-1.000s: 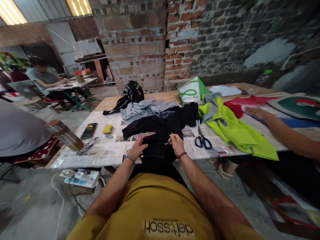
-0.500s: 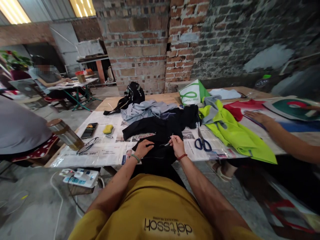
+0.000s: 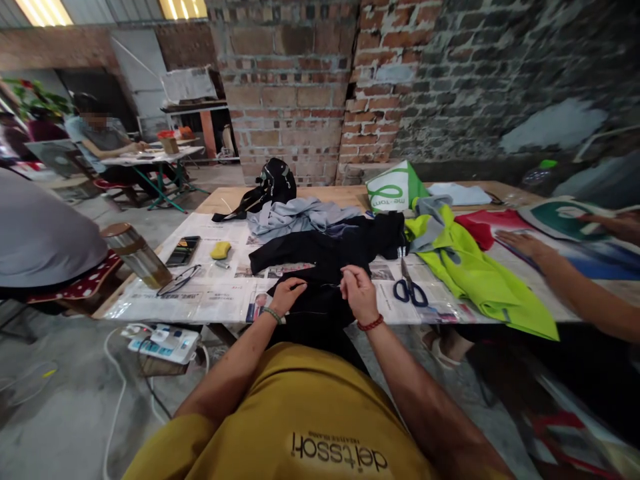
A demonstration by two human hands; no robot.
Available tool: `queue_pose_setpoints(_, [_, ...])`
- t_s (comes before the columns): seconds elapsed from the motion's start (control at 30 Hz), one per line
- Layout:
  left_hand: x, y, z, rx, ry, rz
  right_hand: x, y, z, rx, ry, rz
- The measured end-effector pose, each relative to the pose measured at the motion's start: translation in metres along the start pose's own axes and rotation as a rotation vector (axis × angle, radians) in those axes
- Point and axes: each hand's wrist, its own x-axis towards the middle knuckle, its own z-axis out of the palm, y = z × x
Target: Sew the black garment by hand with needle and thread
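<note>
A black garment (image 3: 320, 303) lies bunched at the table's front edge and hangs over into my lap. My left hand (image 3: 290, 295) is closed at its left side, thumb and fingers pinching the dark cloth. Over the right part of the garment, my right hand (image 3: 361, 293) is closed in a pinch. A thin pale line, like thread or a needle, shows by its fingertips; what they hold is too small to name. Dark-handled scissors (image 3: 410, 292) lie to the right of that hand, apart from it.
Grey cloth (image 3: 300, 220) and a neon-yellow garment (image 3: 470, 273) lie on the newspaper-covered table. At left are a phone (image 3: 184, 251), yellow sponge-like piece (image 3: 221, 250), glasses (image 3: 180, 280) and steel flask (image 3: 135, 253). At right, another person's hand holds an iron (image 3: 555, 219).
My right hand has turned and its pinch has come down slightly toward the cloth. My left hand stays on the garment. The other person's iron has shifted left; the whole view has shifted a little.
</note>
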Motion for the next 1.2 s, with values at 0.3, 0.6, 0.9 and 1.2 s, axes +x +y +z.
queue_pose_setpoints(0.3, [-0.001, -0.001, 0.001, 0.055, -0.073, 0.111, -0.042, 0.032, 0.021, -0.704, -0.36, -0.131])
queue_pose_setpoints(0.6, [-0.001, -0.004, 0.003, 0.017, -0.024, 0.094, -0.046, 0.04, 0.021, -0.934, -0.355, -0.095])
queue_pose_setpoints(0.9, [-0.004, -0.003, 0.003, -0.03, -0.039, 0.205, -0.045, 0.04, 0.022, -0.952, -0.349, -0.083])
queue_pose_setpoints(1.2, [-0.007, -0.002, 0.003, -0.014, -0.1, 0.218, -0.046, 0.045, 0.023, -0.976, -0.344, -0.088])
